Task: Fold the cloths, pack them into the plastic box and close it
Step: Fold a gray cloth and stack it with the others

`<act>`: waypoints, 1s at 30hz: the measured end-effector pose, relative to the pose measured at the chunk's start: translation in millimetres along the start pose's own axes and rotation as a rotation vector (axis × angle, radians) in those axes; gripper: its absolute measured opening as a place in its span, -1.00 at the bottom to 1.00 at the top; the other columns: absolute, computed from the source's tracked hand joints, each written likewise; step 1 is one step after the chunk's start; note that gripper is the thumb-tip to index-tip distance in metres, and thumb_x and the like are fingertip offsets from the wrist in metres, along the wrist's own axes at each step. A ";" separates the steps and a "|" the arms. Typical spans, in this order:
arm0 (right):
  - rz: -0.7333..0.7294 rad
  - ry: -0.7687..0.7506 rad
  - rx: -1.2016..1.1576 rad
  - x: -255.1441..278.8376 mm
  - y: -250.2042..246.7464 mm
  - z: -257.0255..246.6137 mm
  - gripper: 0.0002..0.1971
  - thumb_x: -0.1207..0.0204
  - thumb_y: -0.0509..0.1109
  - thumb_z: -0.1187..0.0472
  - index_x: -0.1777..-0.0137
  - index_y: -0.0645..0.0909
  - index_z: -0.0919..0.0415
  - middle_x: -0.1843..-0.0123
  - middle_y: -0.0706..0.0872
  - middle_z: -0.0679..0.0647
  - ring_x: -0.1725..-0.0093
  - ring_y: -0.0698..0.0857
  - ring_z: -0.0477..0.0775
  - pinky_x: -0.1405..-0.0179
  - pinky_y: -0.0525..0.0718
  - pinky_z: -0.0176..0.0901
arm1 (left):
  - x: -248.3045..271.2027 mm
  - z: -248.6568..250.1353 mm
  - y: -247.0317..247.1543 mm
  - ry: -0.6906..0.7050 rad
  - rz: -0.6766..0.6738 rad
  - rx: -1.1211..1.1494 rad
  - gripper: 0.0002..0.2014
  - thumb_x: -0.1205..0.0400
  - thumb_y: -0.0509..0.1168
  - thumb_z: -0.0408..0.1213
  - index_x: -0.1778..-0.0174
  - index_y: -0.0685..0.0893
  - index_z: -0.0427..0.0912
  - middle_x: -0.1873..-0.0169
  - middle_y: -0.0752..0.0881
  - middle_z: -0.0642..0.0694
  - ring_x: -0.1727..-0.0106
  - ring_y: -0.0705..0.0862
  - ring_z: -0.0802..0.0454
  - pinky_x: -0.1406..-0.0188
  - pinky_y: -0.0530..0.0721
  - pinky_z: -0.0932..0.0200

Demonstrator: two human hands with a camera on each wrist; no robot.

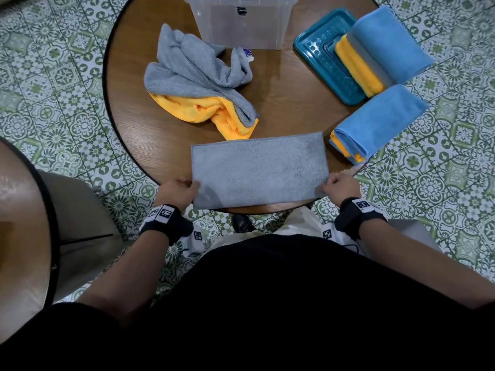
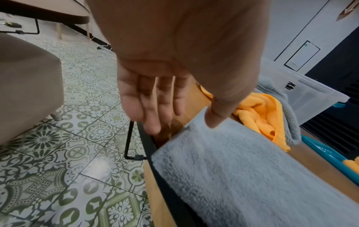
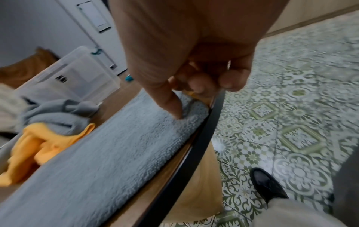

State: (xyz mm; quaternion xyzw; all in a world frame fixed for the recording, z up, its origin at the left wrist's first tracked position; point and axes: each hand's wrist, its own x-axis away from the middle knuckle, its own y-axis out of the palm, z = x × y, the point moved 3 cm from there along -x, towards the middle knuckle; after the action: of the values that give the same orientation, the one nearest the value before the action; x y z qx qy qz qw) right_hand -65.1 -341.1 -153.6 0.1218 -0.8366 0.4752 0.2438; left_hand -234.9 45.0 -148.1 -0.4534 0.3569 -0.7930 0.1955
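At the near edge of the round wooden table [image 1: 281, 111] lay a grey cloth [image 1: 259, 170], folded into a flat, long rectangle with a soft, short pile and neat stitched edges. The left hand [image 1: 178, 192] touched its left end with the thumb on top and the fingers [image 2: 153, 104] straight and loose beside the rim, gripping nothing. The right hand [image 1: 338, 187] pressed its thumb into the cloth's right corner while the other fingers [image 3: 231, 81] curled in at the table's edge. Farther back stood the clear plastic box [image 1: 241, 21], open, with a black mark on its front wall too smudged to read. Beside it sat a crumpled heap of grey and orange cloths [image 1: 198, 84], carrying a small white and purple tag whose print I could not make out. To the right, the teal lid [image 1: 318, 54] held folded cloths [image 1: 380, 52], and a folded blue bundle [image 1: 380, 121] lay nearby.
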 end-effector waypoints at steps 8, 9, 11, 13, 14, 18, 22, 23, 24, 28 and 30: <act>-0.391 -0.313 0.280 10.3 34.2 -45.7 -0.82 -0.40 0.54 0.24 0.05 0.67 0.03 0.17 0.69 -0.07 0.12 0.69 0.01 0.16 0.60 -0.21 | -19.2 9.0 32.6 -0.013 -0.038 -0.008 -0.49 -0.47 0.44 0.17 0.06 0.67 -0.28 0.17 0.75 -0.17 0.12 0.75 -0.20 0.11 0.77 -0.05; -0.363 -0.320 0.268 9.7 36.5 -49.3 -0.85 -0.40 0.51 0.27 0.08 0.68 0.04 0.18 0.69 -0.05 0.13 0.70 0.03 0.15 0.62 -0.20 | -20.6 9.8 35.6 -0.018 -0.045 0.017 -0.52 -0.47 0.44 0.15 0.11 0.69 -0.28 0.21 0.76 -0.20 0.15 0.76 -0.21 0.14 0.78 -0.06; -0.313 -0.338 0.230 9.1 41.0 -55.1 -0.87 -0.39 0.47 0.28 0.13 0.69 0.02 0.21 0.67 -0.06 0.16 0.69 0.01 0.14 0.65 -0.15 | -22.9 7.3 39.7 -0.053 -0.031 0.115 -0.59 -0.43 0.49 0.07 0.07 0.68 -0.23 0.20 0.77 -0.17 0.20 0.76 -0.15 0.23 0.78 0.00; -0.346 -0.342 0.229 9.7 46.3 -59.0 -0.87 -0.40 0.46 0.26 0.12 0.69 0.01 0.19 0.68 -0.06 0.14 0.69 0.00 0.11 0.64 -0.17 | -29.1 -0.2 44.3 -0.086 -0.021 0.239 -0.50 -0.36 0.57 -0.01 -0.11 0.61 -0.17 0.09 0.77 -0.12 0.18 0.76 -0.07 0.22 0.76 0.06; -0.380 -0.333 0.235 10.0 49.6 -59.4 -0.86 -0.41 0.46 0.27 0.09 0.69 0.01 0.15 0.70 -0.03 0.11 0.70 0.02 0.08 0.64 -0.18 | -29.9 -1.5 43.8 -0.091 -0.014 0.300 -0.40 -0.30 0.61 -0.02 -0.19 0.59 -0.16 0.01 0.78 -0.11 0.13 0.76 -0.05 0.16 0.77 0.05; -0.453 -0.312 0.212 8.4 59.8 -64.3 -0.74 -0.47 0.30 0.35 0.00 0.72 0.02 -0.03 0.77 0.03 -0.04 0.72 0.07 -0.12 0.68 -0.13 | -27.2 -4.8 25.9 -0.131 -0.047 0.473 -0.47 -0.39 0.62 -0.23 -0.24 0.65 -0.25 -0.03 0.76 -0.13 0.18 0.74 0.01 0.35 0.67 0.22; -0.467 -0.311 0.058 9.9 65.5 -82.9 -0.70 -0.57 0.22 0.33 -0.04 0.75 0.00 0.01 0.76 -0.01 -0.01 0.71 -0.01 -0.02 0.62 -0.25 | -28.0 -9.0 -7.8 -0.085 0.009 0.551 -0.64 -0.50 0.45 -0.43 -0.23 0.69 -0.34 0.07 0.77 -0.23 0.32 0.67 -0.01 0.40 0.63 0.20; -0.463 -0.295 -0.047 11.3 64.7 -88.9 -0.73 -0.60 0.24 0.33 -0.04 0.75 0.05 0.04 0.76 0.00 0.05 0.72 -0.02 0.07 0.62 -0.27 | -23.0 -2.1 -15.0 -0.037 0.006 0.595 -0.63 -0.52 0.42 -0.46 -0.27 0.67 -0.30 0.04 0.78 -0.21 0.27 0.70 -0.02 0.36 0.64 0.19; -0.476 -0.258 -0.197 13.7 63.3 -95.1 -0.78 -0.63 0.26 0.33 -0.04 0.74 0.14 0.07 0.78 0.04 0.12 0.73 -0.01 0.18 0.63 -0.27 | -15.2 9.3 -19.8 0.026 -0.029 0.631 -0.61 -0.54 0.40 -0.49 -0.30 0.63 -0.25 0.01 0.77 -0.18 0.22 0.72 0.00 0.36 0.66 0.19; -0.583 -0.090 -0.617 19.4 56.4 -118.9 -0.66 -0.75 0.14 0.06 -0.22 0.67 0.24 -0.07 0.80 0.31 0.11 0.76 0.20 0.20 0.60 -0.06 | 24.9 72.2 -12.8 0.351 -0.270 0.583 -0.49 -0.55 0.45 -0.47 -0.36 0.52 0.02 0.03 0.73 -0.07 0.19 0.75 0.15 0.44 0.71 0.24; -0.673 -0.015 -0.720 18.6 54.3 -125.1 -0.47 -0.72 0.05 -0.22 -0.30 0.64 0.16 -0.09 0.81 0.27 0.07 0.78 0.21 0.14 0.66 -0.03 | 35.3 97.1 5.8 0.481 -0.387 0.527 -0.45 -0.52 0.51 -0.43 -0.32 0.54 0.16 0.17 0.68 -0.06 0.24 0.71 0.08 0.39 0.70 0.21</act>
State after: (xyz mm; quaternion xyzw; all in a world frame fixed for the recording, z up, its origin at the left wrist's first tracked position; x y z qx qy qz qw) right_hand -68.1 -205.4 -130.1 0.2967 -0.8638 0.0499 0.4041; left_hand -169.6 -19.0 -99.5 -0.2480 0.0850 -0.9629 0.0633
